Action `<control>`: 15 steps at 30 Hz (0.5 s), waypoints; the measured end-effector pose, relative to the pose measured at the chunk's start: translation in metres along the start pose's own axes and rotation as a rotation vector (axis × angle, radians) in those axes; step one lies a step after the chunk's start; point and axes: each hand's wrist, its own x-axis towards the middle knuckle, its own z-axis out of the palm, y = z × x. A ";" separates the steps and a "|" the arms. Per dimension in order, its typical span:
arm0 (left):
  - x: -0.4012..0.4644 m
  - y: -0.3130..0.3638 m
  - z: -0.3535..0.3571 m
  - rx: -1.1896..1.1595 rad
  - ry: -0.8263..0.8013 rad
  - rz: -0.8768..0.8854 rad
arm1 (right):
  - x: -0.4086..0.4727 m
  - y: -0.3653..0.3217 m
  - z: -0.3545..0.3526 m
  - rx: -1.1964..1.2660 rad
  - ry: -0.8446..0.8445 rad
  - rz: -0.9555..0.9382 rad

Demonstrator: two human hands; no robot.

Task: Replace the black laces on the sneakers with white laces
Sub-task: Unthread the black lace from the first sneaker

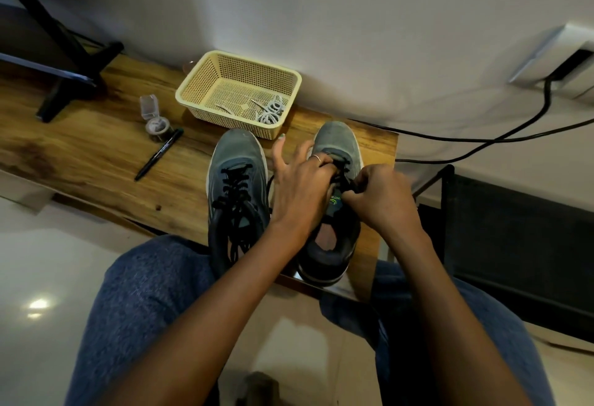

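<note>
Right now I have both hands on the grey mesh sneaker with black laces at the right (337, 187), which stands toe-away on the brown wood-grain tabletop (96, 148). My right hand (382, 200) is closed in a pinch on that shoe's black lace (341, 171) beside the tongue. My left hand (299, 187) rests across the eyelet rows with its fingers spread wide; whether they hold any lace I cannot tell.

The matching grey sneaker at the left (238, 187) stands just beside it, at nine o'clock, still fully laced in black.

My worry is the table edge: the right shoe's heel overhangs it at six o'clock, so a hard tug toward me could drag the shoe off. A lace tip could also snag in an eyelet if pulled at an angle.

At twelve o'clock from the shoes sits the cream perforated plastic basket (193, 90), holding the coiled white laces (271, 111) in its right corner. At ten o'clock, a small clear plastic jar (157, 125) with its flip lid open stands by a black marker pen (159, 153); its contents are unclear.
</note>
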 end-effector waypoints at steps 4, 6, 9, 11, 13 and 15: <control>0.001 0.001 0.005 0.057 0.086 -0.013 | -0.001 0.001 0.002 0.021 -0.009 0.003; 0.000 0.003 0.007 0.045 0.106 -0.019 | 0.000 0.002 0.003 0.047 -0.015 0.026; -0.001 0.006 0.010 0.001 0.186 -0.039 | 0.001 0.004 0.003 0.090 -0.006 0.066; 0.002 0.004 0.006 -0.046 0.259 -0.106 | 0.002 0.006 0.001 0.102 -0.001 0.082; 0.006 -0.001 -0.001 -0.155 0.308 -0.285 | 0.002 0.006 0.000 0.099 0.001 0.086; 0.010 -0.007 -0.008 -0.282 0.336 -0.485 | 0.002 0.005 0.000 0.092 0.000 0.085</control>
